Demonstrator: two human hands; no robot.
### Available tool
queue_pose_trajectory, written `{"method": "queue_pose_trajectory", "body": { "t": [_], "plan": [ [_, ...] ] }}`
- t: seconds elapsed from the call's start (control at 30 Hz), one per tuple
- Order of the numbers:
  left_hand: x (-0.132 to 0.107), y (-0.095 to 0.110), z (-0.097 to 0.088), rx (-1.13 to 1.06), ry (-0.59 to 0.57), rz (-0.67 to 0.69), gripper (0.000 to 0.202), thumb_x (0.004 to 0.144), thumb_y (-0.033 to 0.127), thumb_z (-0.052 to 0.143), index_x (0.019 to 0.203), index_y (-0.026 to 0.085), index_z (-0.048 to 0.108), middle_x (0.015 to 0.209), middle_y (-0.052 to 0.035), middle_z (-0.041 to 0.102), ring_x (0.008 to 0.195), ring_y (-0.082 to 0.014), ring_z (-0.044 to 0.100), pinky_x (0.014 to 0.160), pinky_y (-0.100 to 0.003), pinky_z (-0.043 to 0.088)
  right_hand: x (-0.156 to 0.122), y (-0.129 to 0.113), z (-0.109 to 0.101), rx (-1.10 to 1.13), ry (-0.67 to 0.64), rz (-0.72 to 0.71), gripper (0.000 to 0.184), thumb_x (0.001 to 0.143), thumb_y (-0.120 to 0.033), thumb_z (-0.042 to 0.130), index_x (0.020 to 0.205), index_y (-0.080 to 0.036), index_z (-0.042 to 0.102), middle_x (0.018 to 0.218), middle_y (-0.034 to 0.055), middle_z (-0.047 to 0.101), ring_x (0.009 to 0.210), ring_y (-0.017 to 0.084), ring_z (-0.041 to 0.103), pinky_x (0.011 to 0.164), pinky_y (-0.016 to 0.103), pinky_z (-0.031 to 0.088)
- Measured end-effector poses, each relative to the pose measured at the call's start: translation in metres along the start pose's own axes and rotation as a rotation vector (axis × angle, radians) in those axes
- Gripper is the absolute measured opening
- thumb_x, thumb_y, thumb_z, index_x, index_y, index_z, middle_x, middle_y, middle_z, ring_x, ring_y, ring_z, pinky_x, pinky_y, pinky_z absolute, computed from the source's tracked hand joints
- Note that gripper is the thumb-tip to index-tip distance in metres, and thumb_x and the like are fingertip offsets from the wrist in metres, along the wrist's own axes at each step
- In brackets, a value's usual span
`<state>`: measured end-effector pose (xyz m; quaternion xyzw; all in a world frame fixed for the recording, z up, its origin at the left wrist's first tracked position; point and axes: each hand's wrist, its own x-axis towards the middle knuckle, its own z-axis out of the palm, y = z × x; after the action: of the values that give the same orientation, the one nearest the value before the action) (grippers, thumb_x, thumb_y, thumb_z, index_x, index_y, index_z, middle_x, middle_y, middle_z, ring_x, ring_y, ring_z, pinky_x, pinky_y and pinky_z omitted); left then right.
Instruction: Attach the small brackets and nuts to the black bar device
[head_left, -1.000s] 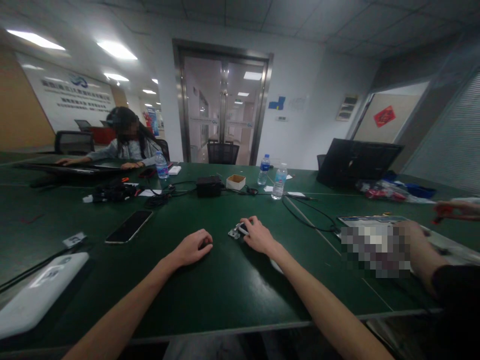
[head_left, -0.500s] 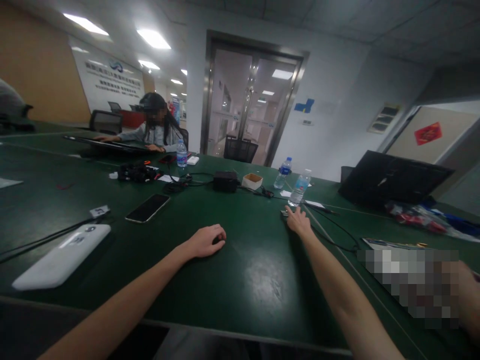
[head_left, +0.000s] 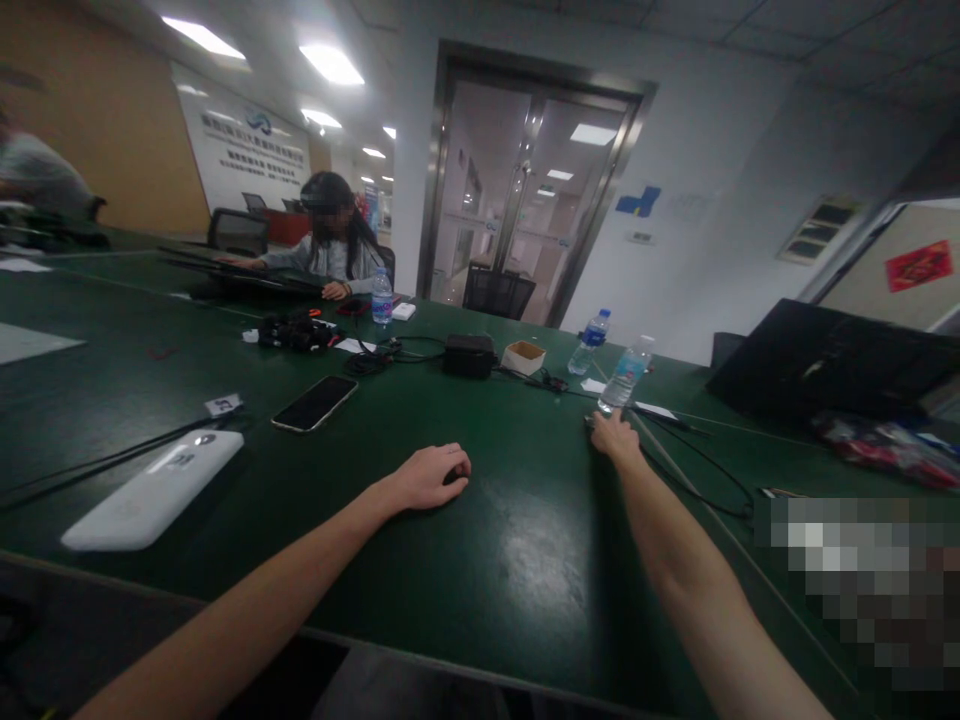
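Head view: left hand (head_left: 435, 478), fingers loosely curled, is rested on the green table (head_left: 427, 570). Small greyish piece (head_left: 589, 423) is mostly hidden by right hand (head_left: 616, 438), near a bottle (head_left: 627, 374); right-finger grip cannot be discerned.

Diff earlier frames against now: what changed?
The right hand moved forward and right, taking the small metal piece close to the nearest bottle; whether it has let go, I can't tell. The left hand, phone and white device stayed put; the view swung left.
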<state>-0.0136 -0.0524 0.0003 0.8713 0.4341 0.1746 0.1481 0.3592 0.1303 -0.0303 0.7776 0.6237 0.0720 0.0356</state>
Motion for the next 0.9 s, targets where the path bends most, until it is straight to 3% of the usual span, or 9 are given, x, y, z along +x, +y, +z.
{"method": "queue_pose_trajectory", "body": {
  "t": [0.2,0.37,0.53,0.73,0.9],
  "plan": [
    [0.0007,-0.0028,0.0024,0.005,0.006,0.014,0.017,0.087,0.03,0.05,0.097,0.02,0.059,0.097,-0.0038,0.058,0.085,-0.0182,0.057,0.073,-0.028,0.045,0.0009,-0.0018,0.0042,0.015,0.014,0.009,0.037,0.095,-0.026,0.028,0.129,-0.03,0.042,0.131,0.0162,0.035,0.111,0.031,0.051,0.08,0.04,0.042],
    [-0.0001,-0.0042,0.0022,-0.015,-0.004,0.006,0.017,0.087,0.03,0.051,0.098,0.02,0.059,0.098,-0.0033,0.058,0.086,-0.0185,0.057,0.072,-0.028,0.045,0.0028,-0.0066,0.0043,0.028,0.005,0.037,0.037,0.096,-0.025,0.026,0.125,-0.031,0.047,0.135,0.0161,0.033,0.113,0.033,0.049,0.083,0.044,0.039],
    [0.0,-0.006,0.0032,-0.027,-0.011,0.002,0.017,0.087,0.03,0.051,0.099,0.021,0.059,0.099,-0.0033,0.058,0.087,-0.0187,0.057,0.073,-0.029,0.046,0.0012,-0.0063,0.0031,0.042,0.01,0.044,0.04,0.096,-0.025,0.027,0.134,-0.028,0.037,0.135,0.0179,0.033,0.114,0.031,0.048,0.084,0.042,0.039],
    [-0.0004,-0.0042,0.0013,-0.033,-0.027,-0.006,0.017,0.088,0.03,0.05,0.099,0.02,0.059,0.1,-0.004,0.058,0.088,-0.019,0.057,0.073,-0.029,0.046,0.003,-0.0075,0.0019,0.041,-0.021,0.057,0.036,0.096,-0.024,0.027,0.127,-0.029,0.046,0.137,0.0163,0.032,0.115,0.033,0.047,0.083,0.043,0.04],
    [-0.0006,0.0007,-0.0026,0.001,-0.035,-0.019,0.017,0.088,0.029,0.05,0.099,0.02,0.059,0.1,-0.0043,0.059,0.088,-0.019,0.058,0.075,-0.029,0.046,0.0024,-0.0066,0.0033,0.049,-0.004,0.047,0.04,0.095,-0.023,0.028,0.134,-0.028,0.037,0.138,0.017,0.031,0.116,0.033,0.046,0.085,0.042,0.039]
  ]
}}
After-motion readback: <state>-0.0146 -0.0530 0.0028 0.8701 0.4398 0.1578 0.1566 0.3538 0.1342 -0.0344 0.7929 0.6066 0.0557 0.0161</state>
